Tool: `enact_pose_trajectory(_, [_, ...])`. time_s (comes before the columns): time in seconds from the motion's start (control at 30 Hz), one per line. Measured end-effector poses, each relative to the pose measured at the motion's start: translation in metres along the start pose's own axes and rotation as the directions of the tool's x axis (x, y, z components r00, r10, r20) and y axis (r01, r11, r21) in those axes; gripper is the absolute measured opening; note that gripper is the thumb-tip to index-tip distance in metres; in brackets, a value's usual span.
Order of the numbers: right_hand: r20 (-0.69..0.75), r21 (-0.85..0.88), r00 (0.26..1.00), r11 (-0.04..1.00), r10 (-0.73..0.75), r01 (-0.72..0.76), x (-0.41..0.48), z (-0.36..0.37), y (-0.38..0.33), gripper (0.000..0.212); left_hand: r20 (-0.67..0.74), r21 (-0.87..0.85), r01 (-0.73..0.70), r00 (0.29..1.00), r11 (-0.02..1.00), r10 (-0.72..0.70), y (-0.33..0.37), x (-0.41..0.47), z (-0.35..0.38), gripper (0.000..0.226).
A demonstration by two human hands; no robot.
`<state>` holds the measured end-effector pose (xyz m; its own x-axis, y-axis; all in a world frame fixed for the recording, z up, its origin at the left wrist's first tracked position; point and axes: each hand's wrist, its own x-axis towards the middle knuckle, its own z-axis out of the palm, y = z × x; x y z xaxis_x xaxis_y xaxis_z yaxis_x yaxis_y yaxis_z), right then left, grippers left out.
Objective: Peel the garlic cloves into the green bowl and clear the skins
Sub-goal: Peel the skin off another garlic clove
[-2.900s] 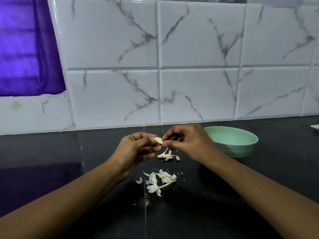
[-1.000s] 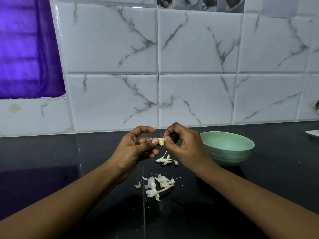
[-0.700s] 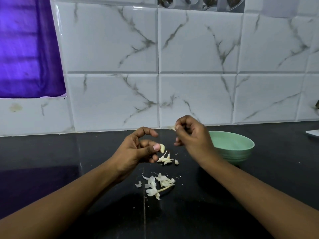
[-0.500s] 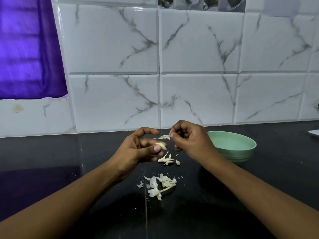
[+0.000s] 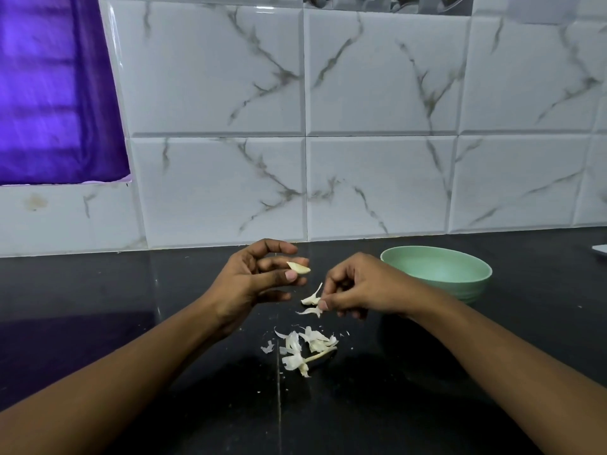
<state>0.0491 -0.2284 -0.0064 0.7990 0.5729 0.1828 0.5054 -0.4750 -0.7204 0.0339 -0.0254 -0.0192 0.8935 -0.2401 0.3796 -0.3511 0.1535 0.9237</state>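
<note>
black countertop | white marble-veined wall tiles | purple sheet upper left | pale object at right edge

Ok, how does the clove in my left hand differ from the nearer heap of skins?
The clove is one solid, smooth piece; the heap of skins is many thin, curled flakes. The clove is pinched in the left hand; the skins lie loose on the black counter. Both are pale.

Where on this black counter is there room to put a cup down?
The widest bare stretch of counter lies left of the left hand, back to the tiled wall. A smaller patch lies right of the green bowl, before the white object at the edge. The middle is crowded: the right hand, the garlic clove and the skin scraps.
</note>
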Motion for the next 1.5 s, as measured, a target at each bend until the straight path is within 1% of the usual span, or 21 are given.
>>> enact_pose_trajectory(0.07, [-0.028, 0.000, 0.999, 0.999, -0.036, 0.036, 0.002, 0.002, 0.002, 0.018, -0.004, 0.011, 0.000, 1.000, 1.000, 0.000, -0.001, -0.001, 0.000, 0.032])
enact_pose_trajectory(0.2, [-0.105, 0.107, 0.989, 0.987, -0.107, 0.118, 0.002, 0.000, 0.003, 0.019, -0.032, 0.038, -0.004, 0.999, 0.999, 0.006, -0.002, -0.001, 0.000, 0.026])
enact_pose_trajectory(0.27, [-0.166, 0.146, 0.974, 0.973, -0.153, 0.177, 0.002, 0.000, 0.002, 0.021, -0.055, 0.046, -0.002, 0.998, 0.999, 0.005, -0.003, -0.001, -0.001, 0.022])
enact_pose_trajectory(0.4, [-0.291, 0.075, 0.926, 0.959, -0.242, 0.274, 0.003, 0.006, 0.004, 0.024, -0.076, 0.084, 0.003, 0.997, 0.996, 0.004, -0.003, -0.001, -0.001, 0.024])
enact_pose_trajectory(0.5, [-0.320, 0.045, 0.911, 0.957, -0.259, 0.287, 0.005, 0.010, 0.005, 0.020, -0.079, 0.112, -0.008, 0.997, 0.994, 0.017, -0.004, -0.001, 0.000, 0.025])
enact_pose_trajectory(0.63, [-0.317, 0.073, 0.924, 0.966, -0.214, 0.248, 0.005, 0.012, 0.002, 0.017, -0.055, 0.155, -0.027, 0.998, 0.988, 0.036, -0.004, -0.001, 0.002, 0.026])
enact_pose_trajectory(0.77, [-0.267, 0.135, 0.952, 0.972, -0.149, 0.190, 0.004, 0.010, 0.002, 0.013, -0.031, 0.216, -0.055, 0.998, 0.975, 0.063, -0.004, -0.001, 0.002, 0.025])
enact_pose_trajectory(0.87, [-0.232, 0.120, 0.963, 0.979, -0.135, 0.166, 0.003, 0.008, 0.002, 0.009, 0.006, 0.297, -0.077, 0.997, 0.952, 0.079, -0.004, -0.001, 0.003, 0.021])
enact_pose_trajectory(0.93, [-0.238, 0.082, 0.960, 0.982, -0.148, 0.172, 0.003, 0.005, 0.003, 0.009, 0.009, 0.336, -0.095, 0.995, 0.937, 0.097, -0.004, -0.001, 0.003, 0.023])
enact_pose_trajectory(1.0, [-0.226, -0.025, 0.957, 0.983, -0.182, 0.180, 0.003, 0.003, 0.003, 0.011, 0.022, 0.423, -0.127, 0.991, 0.897, 0.130, -0.004, 0.000, 0.002, 0.025])
enact_pose_trajectory(1.03, [-0.206, -0.060, 0.960, 0.982, -0.188, 0.179, 0.004, 0.004, 0.003, 0.011, 0.041, 0.497, -0.148, 0.988, 0.855, 0.147, -0.005, -0.001, 0.002, 0.026])
enact_pose_trajectory(1.07, [-0.184, -0.062, 0.966, 0.983, -0.183, 0.174, 0.004, 0.005, 0.002, 0.012, 0.064, 0.562, -0.169, 0.985, 0.810, 0.161, -0.005, -0.001, 0.002, 0.028])
enact_pose_trajectory(1.1, [-0.165, -0.022, 0.972, 0.986, -0.167, 0.166, 0.004, 0.007, 0.002, 0.012, 0.079, 0.598, -0.180, 0.983, 0.781, 0.166, -0.006, -0.002, 0.002, 0.029])
enact_pose_trajectory(1.13, [-0.154, 0.043, 0.977, 0.987, -0.145, 0.153, 0.005, 0.008, 0.002, 0.012, 0.084, 0.604, -0.179, 0.983, 0.776, 0.161, -0.006, -0.002, 0.002, 0.029])
enact_pose_trajectory(1.2, [-0.175, 0.136, 0.979, 0.983, -0.100, 0.125, 0.006, 0.009, 0.002, 0.011, 0.074, 0.566, -0.151, 0.988, 0.811, 0.133, -0.007, -0.002, 0.003, 0.029])
enact_pose_trajectory(1.33, [-0.238, 0.090, 0.967, 0.989, -0.090, 0.115, 0.007, 0.004, 0.005, 0.016, 0.031, 0.378, -0.064, 0.998, 0.924, 0.057, -0.006, -0.001, 0.001, 0.024])
enact_pose_trajectory(1.4, [-0.291, 0.046, 0.947, 0.986, -0.140, 0.160, 0.007, 0.001, 0.006, 0.011, 0.014, 0.284, -0.039, 0.999, 0.958, 0.037, -0.006, -0.001, 0.002, 0.024])
enact_pose_trajectory(1.47, [-0.348, -0.010, 0.908, 0.970, -0.232, 0.244, 0.006, -0.001, 0.006, 0.019, -0.003, 0.211, -0.027, 1.000, 0.977, 0.028, -0.005, -0.001, 0.003, 0.025])
enact_pose_trajectory(1.5, [-0.351, -0.035, 0.892, 0.956, -0.284, 0.291, 0.004, -0.002, 0.005, 0.024, -0.011, 0.178, -0.020, 1.000, 0.984, 0.022, -0.005, -0.001, 0.003, 0.025])
